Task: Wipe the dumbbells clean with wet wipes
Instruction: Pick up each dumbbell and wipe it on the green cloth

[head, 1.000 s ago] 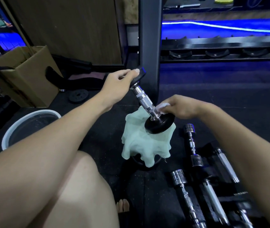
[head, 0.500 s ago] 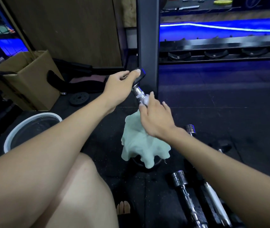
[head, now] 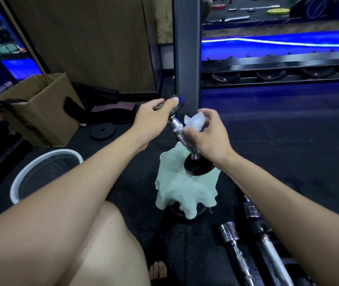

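A small dumbbell [head: 178, 131] with a chrome knurled handle and black end plates stands tilted, its lower plate resting on a pale green cloth [head: 183, 188] draped over a dark round object. My left hand [head: 154, 120] grips the dumbbell's upper black plate. My right hand [head: 207, 135] pinches a crumpled white wet wipe [head: 195, 121] just right of the handle's upper part, fingers close to the chrome.
Chrome dumbbell bars [head: 234, 250] lie on the black mat at lower right. A white-rimmed bucket [head: 44, 162] sits at left, a cardboard box [head: 38, 108] behind it, a loose weight plate [head: 103, 131] beside it. A dark rack post [head: 187, 50] rises just behind the dumbbell. My knee [head: 94, 244] is below.
My right hand went from the lower plate up the handle with the wipe and now sits mid-handle with the wipe raised above the fingers. The left hand kept its grip on the top plate.
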